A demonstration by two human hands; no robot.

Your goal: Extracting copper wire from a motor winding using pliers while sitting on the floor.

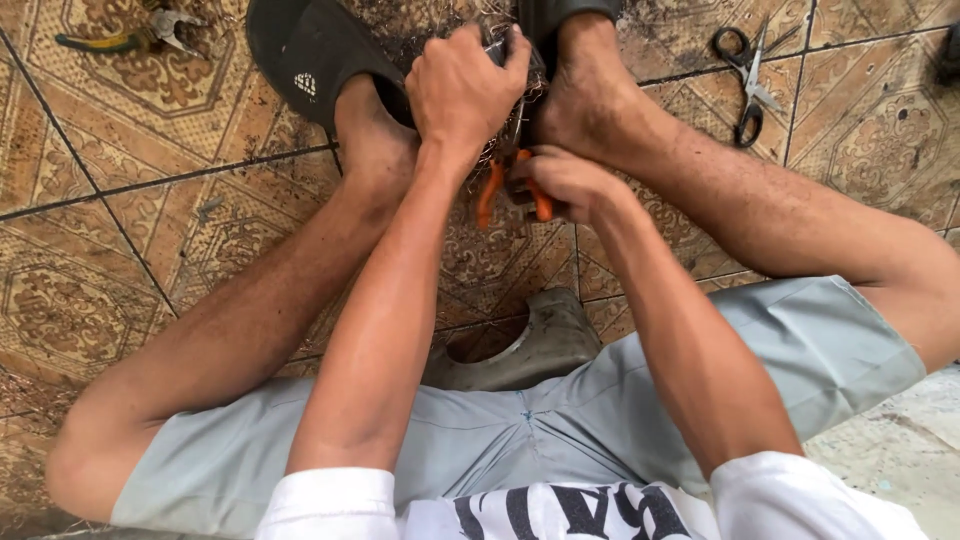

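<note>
Nearest the camera: white shirt w/ dark print, grey shorts, person seated on a low grey stool [530, 345] on the patterned tile floor [120, 250], knees wide.

Further out, right hand [562, 180] is closed around orange-handled pliers [512, 190], handles squeezed near together; pliers' nose points up into the work and is hidden behind the hands. Left hand [462, 88] is fisted over the top of a tangled wire bundle [505, 110], pinching it tight. Bundle sits btwn the two feet, braced against them, just above the pliers.

Progress, as a judgement: mid-work. Wire is gripped and tool applied, but bundle looks loose and scruffy, thin greyish strands sticking out at odd angles, no neat finished form visible. How much is already twisted or cut can't be told; hands cover most of it.

Far: black sandal [305, 55] under left foot, scissors [748, 85] lying on tiles at upper right, spare green-handled pliers [130, 35] at upper left, both well apart from the hands.
</note>
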